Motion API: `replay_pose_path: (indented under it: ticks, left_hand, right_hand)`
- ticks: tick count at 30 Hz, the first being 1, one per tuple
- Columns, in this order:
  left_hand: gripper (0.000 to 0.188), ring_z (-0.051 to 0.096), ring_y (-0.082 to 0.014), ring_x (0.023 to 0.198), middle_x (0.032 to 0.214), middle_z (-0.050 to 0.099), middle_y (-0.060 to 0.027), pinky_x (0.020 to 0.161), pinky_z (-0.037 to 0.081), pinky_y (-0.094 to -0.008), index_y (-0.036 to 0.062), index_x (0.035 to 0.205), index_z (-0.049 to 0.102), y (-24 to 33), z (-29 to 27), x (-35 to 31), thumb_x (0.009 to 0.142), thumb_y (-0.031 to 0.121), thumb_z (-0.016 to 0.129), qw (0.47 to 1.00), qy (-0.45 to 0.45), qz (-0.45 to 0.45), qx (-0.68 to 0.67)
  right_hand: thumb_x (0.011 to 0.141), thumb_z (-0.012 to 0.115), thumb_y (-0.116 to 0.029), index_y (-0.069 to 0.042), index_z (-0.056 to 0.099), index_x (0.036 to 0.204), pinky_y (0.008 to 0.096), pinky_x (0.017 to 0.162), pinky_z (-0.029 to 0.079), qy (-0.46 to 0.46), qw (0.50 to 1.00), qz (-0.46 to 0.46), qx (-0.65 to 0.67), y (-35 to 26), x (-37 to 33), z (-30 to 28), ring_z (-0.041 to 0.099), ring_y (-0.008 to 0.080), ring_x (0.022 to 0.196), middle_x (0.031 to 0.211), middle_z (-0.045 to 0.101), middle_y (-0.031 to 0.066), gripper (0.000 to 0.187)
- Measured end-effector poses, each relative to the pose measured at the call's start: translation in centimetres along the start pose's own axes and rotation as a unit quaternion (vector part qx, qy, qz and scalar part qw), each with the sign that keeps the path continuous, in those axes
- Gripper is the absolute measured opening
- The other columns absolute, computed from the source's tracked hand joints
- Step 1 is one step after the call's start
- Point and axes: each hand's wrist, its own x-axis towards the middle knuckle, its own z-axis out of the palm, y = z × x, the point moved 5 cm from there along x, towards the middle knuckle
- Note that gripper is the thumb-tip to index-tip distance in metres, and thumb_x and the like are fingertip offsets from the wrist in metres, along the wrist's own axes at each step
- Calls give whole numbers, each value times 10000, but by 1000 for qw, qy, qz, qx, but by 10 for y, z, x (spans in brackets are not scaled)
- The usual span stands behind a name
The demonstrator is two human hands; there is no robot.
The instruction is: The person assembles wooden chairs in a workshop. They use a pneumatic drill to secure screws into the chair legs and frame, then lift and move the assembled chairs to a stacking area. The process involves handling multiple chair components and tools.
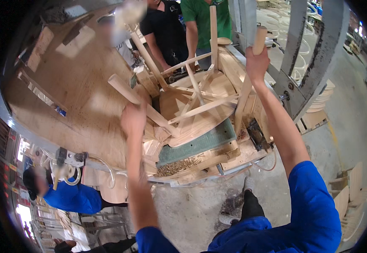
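Note:
An upturned wooden chair frame (pixel 202 110) lies on the workbench, its pale seat (pixel 192 130) at the bottom and its legs pointing up, with crossing stretchers between them. My left hand (pixel 133 119) is closed around the near left chair leg (pixel 123 89), partway along it. My right hand (pixel 257 64) grips the near right leg (pixel 259 39) close to its upper end. Two further legs, a far left leg (pixel 147 57) and a far right leg (pixel 213 36), rise on the side away from me.
A green tray (pixel 198 144) and a heap of screws (pixel 173 168) lie at the bench's near edge. Grey metal posts (pixel 318 63) stand at the right. Several people are across the bench; a person in blue (pixel 72 196) is at the lower left. Stacked wooden parts (pixel 320 97) are at the right.

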Motion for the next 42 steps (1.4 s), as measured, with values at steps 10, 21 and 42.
replay_pose_path:
  ticks: [10,21,42]
  left_hand:
    - [330,573,-341,1086,1164,610,-138,854,459,-460,58,1137,605,-111,-304,-96,966,338,573,876,176,100,437]
    - [291,556,-325,1098,1183,609,-129,859,452,-459,87,1175,610,-82,-277,-120,982,296,547,881,230,185,369]
    - [355,627,-435,774,859,652,-256,632,457,-497,14,1170,570,-137,-281,-74,1005,324,521,925,75,152,341]
  right_hand:
    - [808,671,-293,-1,546,1149,529,792,504,-23,1000,-15,-7,-5,-13,-2,637,480,877,909,669,286,466]
    - [829,634,-315,-5,481,1267,544,871,483,-81,996,28,-12,11,-7,-1,614,516,937,983,662,310,558]
    - [828,646,-225,-8,528,1080,515,735,526,-47,999,4,10,-4,-5,-15,651,466,851,859,665,285,353]
